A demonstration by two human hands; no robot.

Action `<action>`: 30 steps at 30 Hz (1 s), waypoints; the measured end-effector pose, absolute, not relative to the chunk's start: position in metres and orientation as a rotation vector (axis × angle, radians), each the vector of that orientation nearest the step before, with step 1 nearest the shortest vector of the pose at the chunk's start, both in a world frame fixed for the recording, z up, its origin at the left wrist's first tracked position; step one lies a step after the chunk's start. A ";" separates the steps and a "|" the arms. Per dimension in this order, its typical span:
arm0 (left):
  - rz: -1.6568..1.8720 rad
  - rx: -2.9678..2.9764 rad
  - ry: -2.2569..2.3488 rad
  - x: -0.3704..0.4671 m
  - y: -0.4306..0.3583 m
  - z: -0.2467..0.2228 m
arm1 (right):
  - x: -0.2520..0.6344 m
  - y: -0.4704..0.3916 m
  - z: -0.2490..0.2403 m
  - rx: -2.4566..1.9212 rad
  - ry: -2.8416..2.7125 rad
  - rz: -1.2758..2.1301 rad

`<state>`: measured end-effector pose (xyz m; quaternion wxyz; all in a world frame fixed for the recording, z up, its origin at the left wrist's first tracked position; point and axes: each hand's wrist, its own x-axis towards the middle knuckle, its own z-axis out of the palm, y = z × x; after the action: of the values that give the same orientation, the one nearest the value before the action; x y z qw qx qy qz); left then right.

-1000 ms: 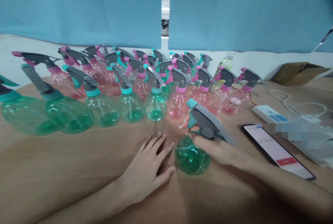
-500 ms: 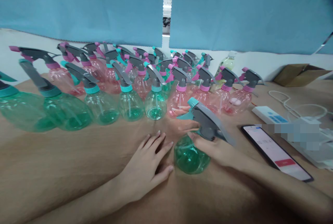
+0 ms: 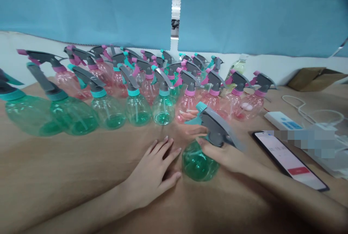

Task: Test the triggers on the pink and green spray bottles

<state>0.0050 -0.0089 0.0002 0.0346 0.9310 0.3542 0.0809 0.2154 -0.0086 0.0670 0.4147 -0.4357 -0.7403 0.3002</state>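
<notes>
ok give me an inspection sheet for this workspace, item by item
surface: brown table, bare in front.
job's things: green spray bottle with grey and teal trigger head, upright near the front edge.
clutter: rows of green and pink spray bottles behind; phone with lit screen; cardboard box; pale bottle.
hands: right hand wrapped round the green bottle's neck; left hand flat on the table beside it, holding nothing.
cables: white cable looping by a white power strip.
surroundings: blue curtain above a white ledge.
</notes>
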 end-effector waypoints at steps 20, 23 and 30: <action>0.277 2.833 1.070 0.005 -0.009 -0.001 | 0.222 -0.002 0.051 -1.039 -1.867 0.744; 0.252 2.833 1.076 0.005 -0.009 0.000 | 0.222 0.000 0.047 -1.005 -1.874 0.717; 0.245 2.844 1.083 0.006 -0.009 0.001 | 0.223 0.003 0.040 -1.070 -1.918 0.633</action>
<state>0.0056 -0.0088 0.0006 0.0442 0.9306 0.3545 0.0802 0.2235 0.0025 0.0395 0.4148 -0.4260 -0.7635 0.2518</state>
